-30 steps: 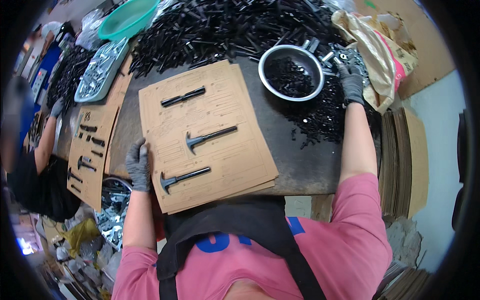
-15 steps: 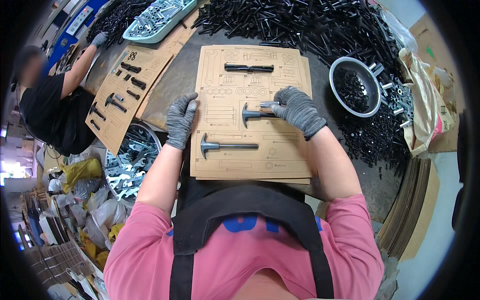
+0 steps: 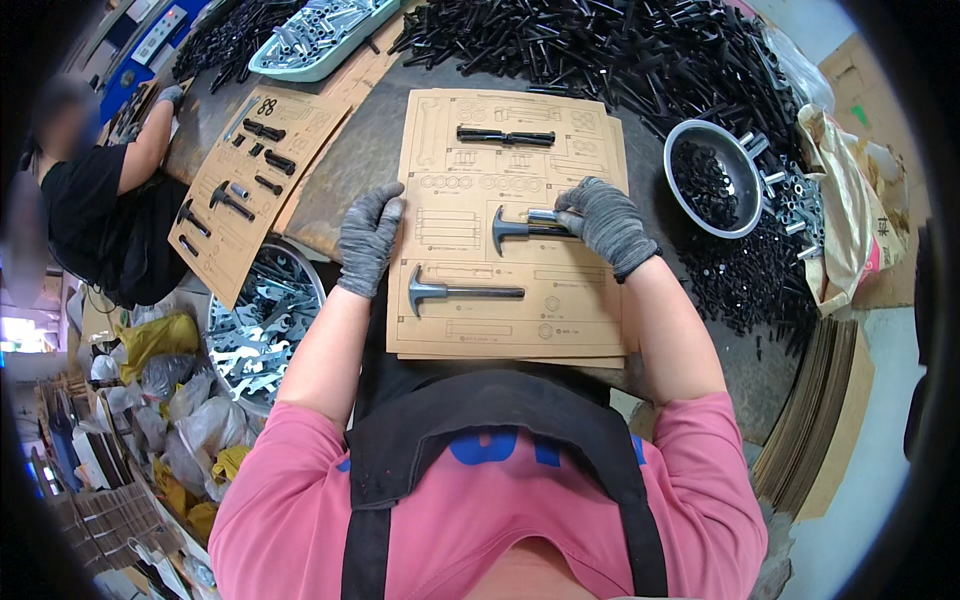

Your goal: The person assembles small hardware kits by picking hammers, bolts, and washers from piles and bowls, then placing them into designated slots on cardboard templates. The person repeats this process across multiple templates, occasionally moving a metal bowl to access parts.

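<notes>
A brown cardboard sheet (image 3: 455, 345) with printed part outlines lies in front of me, on top of others. At its left edge my left hand (image 3: 371, 238), in a grey knit glove, is closed with its fingers curled against the rim. My right hand (image 3: 608, 228), gloved alike, pinches the right end of a silver metal tube (image 3: 541, 215). Right under the tube lies a T-shaped black tool (image 3: 512, 229), its shaft end partly hidden by my fingers. A second T-shaped tool (image 3: 465, 292) rests lower on the sheet, and dark rods (image 3: 506, 137) lie across its upper part.
Black rods (image 3: 590, 50) are heaped at the back. To the right stand a metal bowl (image 3: 712, 180) of small black parts, loose silver tubes and a sack (image 3: 845, 210). At left, a co-worker (image 3: 110, 180) sits by another filled sheet (image 3: 250, 190); a basin (image 3: 262, 330) holds flat wrenches.
My view has shifted slightly, and my hands keep their places at the sheet and tube. The co-worker's gloved hand has moved left and nearer, away from the black pile.
</notes>
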The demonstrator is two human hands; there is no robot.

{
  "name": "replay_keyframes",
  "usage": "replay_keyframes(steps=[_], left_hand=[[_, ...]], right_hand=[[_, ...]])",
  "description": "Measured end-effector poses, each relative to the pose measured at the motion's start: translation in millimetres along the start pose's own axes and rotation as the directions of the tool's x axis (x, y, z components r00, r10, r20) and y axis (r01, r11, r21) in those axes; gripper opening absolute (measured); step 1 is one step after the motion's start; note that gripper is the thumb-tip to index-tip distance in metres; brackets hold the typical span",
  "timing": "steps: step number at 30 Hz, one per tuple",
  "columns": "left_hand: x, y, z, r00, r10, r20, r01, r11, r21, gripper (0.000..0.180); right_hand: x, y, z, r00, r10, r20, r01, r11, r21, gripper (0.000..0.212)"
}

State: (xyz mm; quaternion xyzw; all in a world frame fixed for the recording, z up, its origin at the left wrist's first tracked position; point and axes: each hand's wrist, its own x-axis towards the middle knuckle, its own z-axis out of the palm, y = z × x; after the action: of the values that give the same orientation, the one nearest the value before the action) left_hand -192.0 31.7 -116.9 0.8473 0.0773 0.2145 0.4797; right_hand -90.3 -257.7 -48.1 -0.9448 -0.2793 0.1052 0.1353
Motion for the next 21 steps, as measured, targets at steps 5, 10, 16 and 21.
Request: replay_keyframes(steps=[5,10,16,21], left_hand=[[0.6,-0.9,-2.1,0.995,0.099,-0.016,-0.096,0.989,0.114,0.024],[-1.4,-12.4,1.3,0.996,-0.089,-0.023,0.085,0.988,-0.130,0.025],[0.2,-21.7,2.1,0.996,-0.092,-0.003,0.089,0.970,-0.225,0.026],[2.1,-20.9,1.8,0.997,-0.080,0.001,0.079,0.981,-0.176,0.026]], right_hand=[[-35.4,22.0,-15.5,0.956,-0.034,-0.292,0.089,0.980,0.177,0.024],[-120.1,82.3,-36.1,0.825,0.026,-0.564,0.149,0.954,0.262,0.015],[-234.3,210.7,-26.9,0.400,0.534,-0.745,-0.443,0.824,0.353,0.020],[-296.1,298.6,-22.1,0.166,0.855,-0.492,-0.848,0.378,0.371,0.050]])
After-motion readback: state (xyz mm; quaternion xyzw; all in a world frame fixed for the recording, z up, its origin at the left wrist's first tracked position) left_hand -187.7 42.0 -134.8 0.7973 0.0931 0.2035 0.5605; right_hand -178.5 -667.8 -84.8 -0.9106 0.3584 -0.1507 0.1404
